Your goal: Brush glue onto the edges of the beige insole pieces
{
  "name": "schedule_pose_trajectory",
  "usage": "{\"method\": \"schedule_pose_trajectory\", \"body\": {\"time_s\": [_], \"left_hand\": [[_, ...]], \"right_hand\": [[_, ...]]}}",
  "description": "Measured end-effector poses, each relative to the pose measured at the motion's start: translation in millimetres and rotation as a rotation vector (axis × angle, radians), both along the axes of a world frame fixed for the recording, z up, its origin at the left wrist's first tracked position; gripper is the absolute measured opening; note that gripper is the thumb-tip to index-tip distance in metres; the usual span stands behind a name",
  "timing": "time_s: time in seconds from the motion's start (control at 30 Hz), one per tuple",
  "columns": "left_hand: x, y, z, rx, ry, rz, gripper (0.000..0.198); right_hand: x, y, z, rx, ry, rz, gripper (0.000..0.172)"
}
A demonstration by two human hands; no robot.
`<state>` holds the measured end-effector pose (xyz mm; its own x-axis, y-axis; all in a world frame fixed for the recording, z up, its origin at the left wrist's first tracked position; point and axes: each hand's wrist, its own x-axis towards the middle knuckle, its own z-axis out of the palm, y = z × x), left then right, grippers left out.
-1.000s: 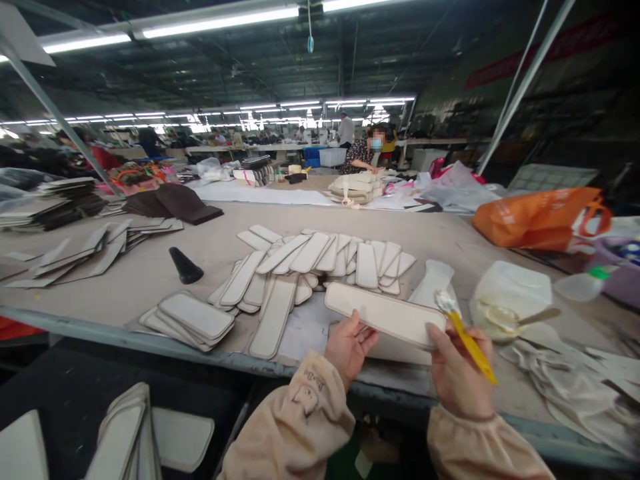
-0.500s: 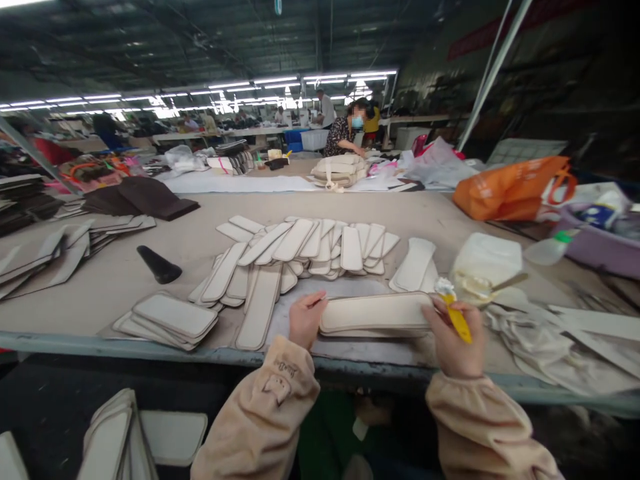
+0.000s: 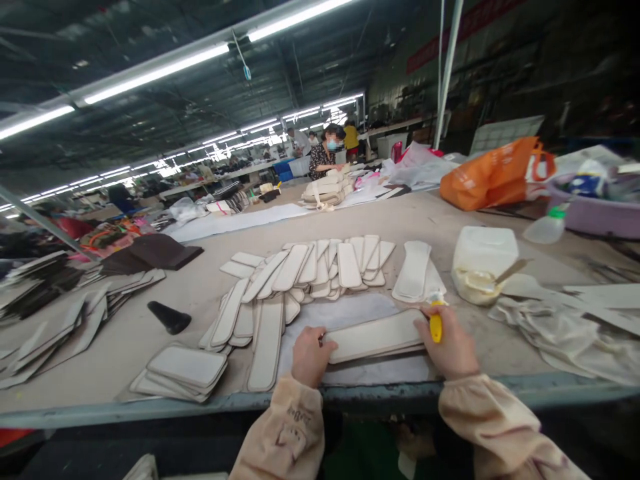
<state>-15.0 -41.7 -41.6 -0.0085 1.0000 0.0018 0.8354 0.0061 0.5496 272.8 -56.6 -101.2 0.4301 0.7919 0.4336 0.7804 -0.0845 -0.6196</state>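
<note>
My left hand pinches the left end of a long white panel with a tan edge. At least one more panel shows beneath its lower edge. The panel's right end is under the fingers of my right hand, which also holds a yellow-handled brush whose white-smeared head points up and away. Below the panels lies a pale sheet near the table's front edge. Behind the hands spreads a heap of similar white panels. Two more panels overlap just beyond my right hand.
A cut-open white jug with paste and a spatula stands right, behind crumpled fabric scraps. Leftward are a black tapered object and a short panel stack. An orange bag and purple basin sit back right; a co-worker is opposite.
The camera view has tilted, so the table now slopes up to the right. Both hands keep hold of the panel; the brush has turned more upright in my right hand.
</note>
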Motion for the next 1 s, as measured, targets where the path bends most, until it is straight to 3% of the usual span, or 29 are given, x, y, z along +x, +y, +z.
{"method": "schedule_pose_trajectory", "body": {"time_s": [0.17,0.3,0.4,0.5,0.6,0.87,1.0], "left_hand": [[-3,3,3.3,-0.035,-0.024,0.053,0.050],[-1,5,1.9,-0.042,-0.365,0.129,0.051],[6,5,3.3,-0.020,-0.741,0.152,0.049],[15,4,10.6,0.047,-1.127,0.118,0.048],[21,5,20.9,0.141,-1.339,0.121,0.044],[25,19,32.7,0.132,-1.673,0.360,0.027],[28,26,34.3,0.098,-1.768,0.445,0.018]], "right_hand": [[-3,-6,7.1,0.018,-0.134,0.040,0.030],[-6,-11,17.7,0.087,-0.149,0.083,0.031],[-8,-13,23.8,0.152,-0.126,0.152,0.033],[-10,-14,27.9,0.186,-0.092,0.257,0.030],[-11,-14,30.7,0.145,-0.034,0.375,0.027],[-11,-21,35.7,0.091,0.304,0.616,0.030],[-21,-25,33.3,0.058,0.313,0.709,0.031]]}}
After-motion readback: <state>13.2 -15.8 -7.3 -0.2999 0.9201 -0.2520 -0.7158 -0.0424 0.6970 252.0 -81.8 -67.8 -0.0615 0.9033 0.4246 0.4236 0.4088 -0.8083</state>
